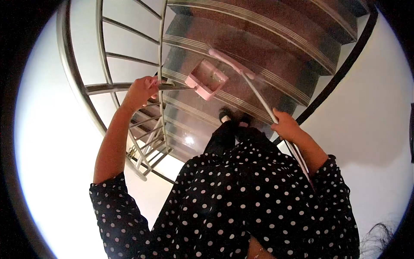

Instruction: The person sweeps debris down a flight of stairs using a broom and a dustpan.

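Dustpan (205, 92): one, pink, with a long thin handle; it was over the stairs (276, 47), ahead of the shoes (224, 115) and to the left of the broom; its open side faced up and small dark specks showed inside; whether it touched a step could not be told

Left hand (144, 91): one, bare; its fingers were curled round the pink end of the dustpan's handle; it showed in front of the railing (64, 39), and contact with the metal could not be told

Broom (230, 62): one, pink head, pale straight handle; the head lay slantwise across a striped step edge, just beside the dustpan and apart from it; the handle ran back past the right forearm

Right hand (286, 125): one, bare; its fingers were closed round the broom's handle, partway along its length; how tightly they pressed could not be told

Stairs: dark reddish-brown, curved, with pale striped edges; a bright spot of light showed on a lower part

Railing: metal, curved, with crossbars, on the left

Wall (379, 138): pale, on the right, with a dark strip (339, 80) beside the steps

Clothing: black shirt (241, 190) with white dots, dark trousers (220, 140), dark shoes on a step
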A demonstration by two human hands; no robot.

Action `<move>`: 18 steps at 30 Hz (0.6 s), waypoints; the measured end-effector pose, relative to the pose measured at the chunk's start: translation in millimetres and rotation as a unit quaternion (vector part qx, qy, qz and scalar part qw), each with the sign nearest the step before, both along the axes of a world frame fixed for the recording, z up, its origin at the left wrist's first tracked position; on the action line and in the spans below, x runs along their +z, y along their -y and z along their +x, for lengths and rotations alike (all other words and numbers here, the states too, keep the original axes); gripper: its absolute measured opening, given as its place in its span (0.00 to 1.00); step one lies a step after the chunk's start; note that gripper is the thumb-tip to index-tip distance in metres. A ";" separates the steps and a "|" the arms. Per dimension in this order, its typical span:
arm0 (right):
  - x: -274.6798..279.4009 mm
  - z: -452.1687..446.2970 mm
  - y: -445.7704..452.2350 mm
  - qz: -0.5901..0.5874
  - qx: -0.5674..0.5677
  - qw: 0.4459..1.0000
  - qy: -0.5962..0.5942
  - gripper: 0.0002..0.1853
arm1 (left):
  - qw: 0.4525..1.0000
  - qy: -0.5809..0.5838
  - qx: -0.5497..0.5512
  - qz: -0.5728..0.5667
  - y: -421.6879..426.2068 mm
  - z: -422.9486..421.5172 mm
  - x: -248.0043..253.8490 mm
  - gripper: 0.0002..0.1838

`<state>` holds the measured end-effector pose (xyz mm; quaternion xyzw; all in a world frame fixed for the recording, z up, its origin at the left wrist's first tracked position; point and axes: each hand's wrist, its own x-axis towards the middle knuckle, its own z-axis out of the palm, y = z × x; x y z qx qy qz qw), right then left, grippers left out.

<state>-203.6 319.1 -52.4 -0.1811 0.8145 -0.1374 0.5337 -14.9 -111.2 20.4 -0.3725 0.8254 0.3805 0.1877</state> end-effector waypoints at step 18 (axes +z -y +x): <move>17.1 81.5 -128.0 0.015 -0.129 0.991 -0.026 0.37 | 0.999 -0.029 -0.025 -0.026 -5.7 10.3 1.0 0.29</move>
